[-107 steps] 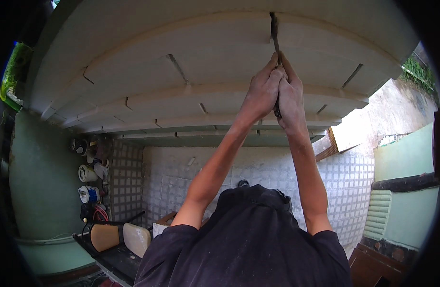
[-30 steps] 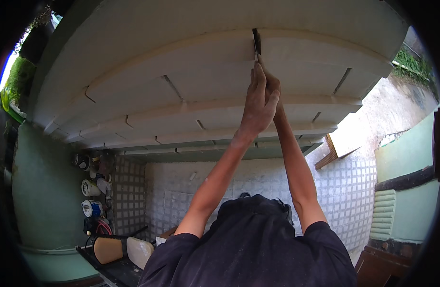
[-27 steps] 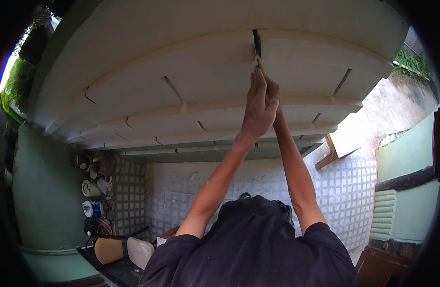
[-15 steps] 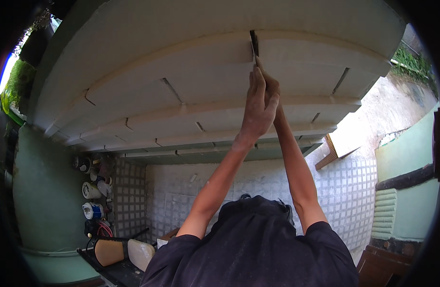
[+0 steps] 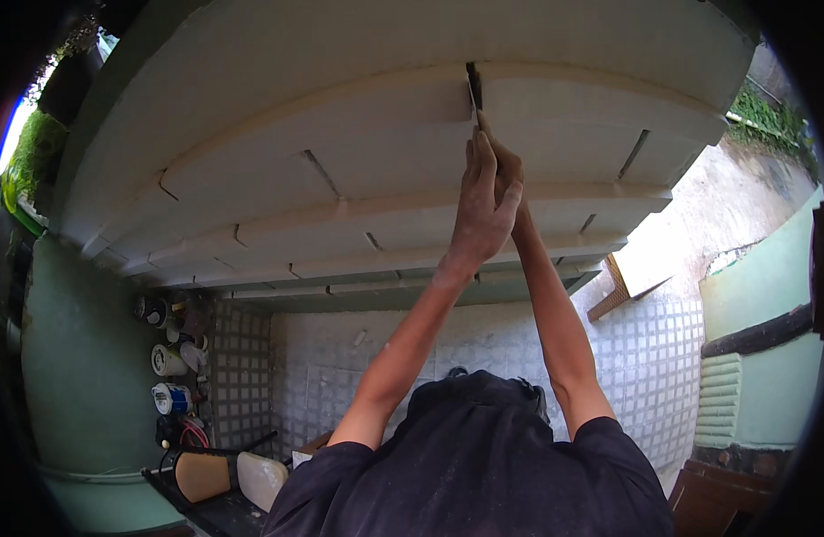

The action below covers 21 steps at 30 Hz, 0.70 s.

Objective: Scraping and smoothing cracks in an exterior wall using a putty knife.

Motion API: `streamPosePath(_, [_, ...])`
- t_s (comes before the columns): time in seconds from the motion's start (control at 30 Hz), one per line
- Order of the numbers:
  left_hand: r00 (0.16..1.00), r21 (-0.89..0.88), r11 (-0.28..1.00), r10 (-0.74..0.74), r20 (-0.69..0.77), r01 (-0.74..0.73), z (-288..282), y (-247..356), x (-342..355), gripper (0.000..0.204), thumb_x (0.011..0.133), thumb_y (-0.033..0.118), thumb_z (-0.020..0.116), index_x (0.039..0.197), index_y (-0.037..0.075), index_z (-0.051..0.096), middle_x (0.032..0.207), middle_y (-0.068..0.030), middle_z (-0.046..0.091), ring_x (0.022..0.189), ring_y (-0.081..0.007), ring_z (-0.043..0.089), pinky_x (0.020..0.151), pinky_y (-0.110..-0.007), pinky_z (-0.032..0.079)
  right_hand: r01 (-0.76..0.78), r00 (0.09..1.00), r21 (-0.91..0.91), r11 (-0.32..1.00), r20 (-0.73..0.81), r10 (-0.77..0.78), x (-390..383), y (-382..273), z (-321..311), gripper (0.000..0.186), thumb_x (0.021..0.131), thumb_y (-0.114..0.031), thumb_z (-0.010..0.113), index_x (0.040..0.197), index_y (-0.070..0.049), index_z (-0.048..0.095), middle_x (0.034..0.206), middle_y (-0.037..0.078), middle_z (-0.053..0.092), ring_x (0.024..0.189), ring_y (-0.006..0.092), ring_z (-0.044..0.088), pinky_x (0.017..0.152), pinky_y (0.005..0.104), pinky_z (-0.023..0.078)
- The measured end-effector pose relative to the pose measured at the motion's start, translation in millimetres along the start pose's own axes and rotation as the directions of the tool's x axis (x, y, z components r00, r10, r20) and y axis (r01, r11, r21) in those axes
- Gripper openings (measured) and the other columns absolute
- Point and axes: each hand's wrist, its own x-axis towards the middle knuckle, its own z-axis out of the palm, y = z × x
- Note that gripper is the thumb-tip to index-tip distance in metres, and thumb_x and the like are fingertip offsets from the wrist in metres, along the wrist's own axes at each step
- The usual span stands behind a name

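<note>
Overhanging white stepped moulding [image 5: 367, 107] fills the upper view, cut by short dark slots [image 5: 633, 152]. A thin dark tool with a pale flat edge [image 5: 474, 89] sits upright in the top slot. My left hand [image 5: 483, 201] is closed over it, fingers long and pressed together, thumb lying across. My right hand [image 5: 512, 161] is closed on the tool's lower end, mostly hidden behind the left. Both hands look dusty, and the tool's handle is hidden by them.
Paint buckets [image 5: 168, 360] line the left green wall [image 5: 81, 349]. Padded chairs [image 5: 201, 474] stand at lower left above a tiled floor [image 5: 322, 376]. A pale table [image 5: 636, 268] stands right of the moulding, near another green wall [image 5: 743, 268] and a brown wooden piece [image 5: 716, 501].
Since 3.6 seconds ago my hands have shifted slightly left and down in view, with my left now covering more of my right. The moulding sits lower in view. Lately little has moved.
</note>
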Motion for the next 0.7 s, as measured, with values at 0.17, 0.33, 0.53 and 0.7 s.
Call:
streamPosePath(0.17, [1.0,-0.013,1.0,-0.018,-0.015,0.018,-13,4,-1,0.076,0.093,0.015,0.054,0.149,-0.007,0.008,0.156,-0.0263,0.013,0.146,-0.0357,0.015,0.118,-0.039,0.019,-0.049,0.988,-0.115,0.992,0.141,0.065,10,-38,4,0.045,0.097,-0.017,0.051,0.14,-0.001,0.047,0.099,0.004,0.062,0.082,0.0051,0.048,0.073,0.0225,0.045])
streamPosePath(0.33, [1.0,0.011,1.0,-0.023,-0.009,0.023,-11,1,-2,0.076,0.092,0.016,0.054,0.149,-0.007,0.01,0.156,-0.0265,0.012,0.146,-0.0362,0.013,0.118,-0.039,0.018,-0.097,0.986,-0.062,0.993,0.13,0.105,8,-57,4,0.046,0.098,-0.016,0.05,0.141,-0.001,0.045,0.103,0.003,0.063,0.084,0.0055,0.049,0.075,0.0231,0.045])
streamPosePath(0.53, [1.0,-0.015,0.999,0.031,0.004,-0.031,-12,7,-8,0.078,0.093,0.019,0.056,0.149,-0.007,0.01,0.156,-0.0269,0.014,0.146,-0.0364,0.014,0.117,-0.039,0.02,-0.09,0.984,-0.139,0.986,0.139,0.109,12,-67,1,0.047,0.098,-0.017,0.049,0.144,-0.008,0.043,0.098,0.006,0.065,0.081,0.0088,0.052,0.074,0.0283,0.048])
streamPosePath(0.7, [0.999,-0.071,0.997,0.014,-0.044,-0.017,-33,36,-11,0.081,0.092,0.029,0.06,0.149,-0.007,0.014,0.153,-0.028,0.023,0.142,-0.037,0.027,0.113,-0.039,0.03,-0.125,0.93,-0.429,0.895,0.264,0.256,19,-123,-7,0.054,0.092,-0.022,0.048,0.145,-0.012,0.043,0.084,0.009,0.062,0.072,0.0147,0.054,0.069,0.0307,0.047])
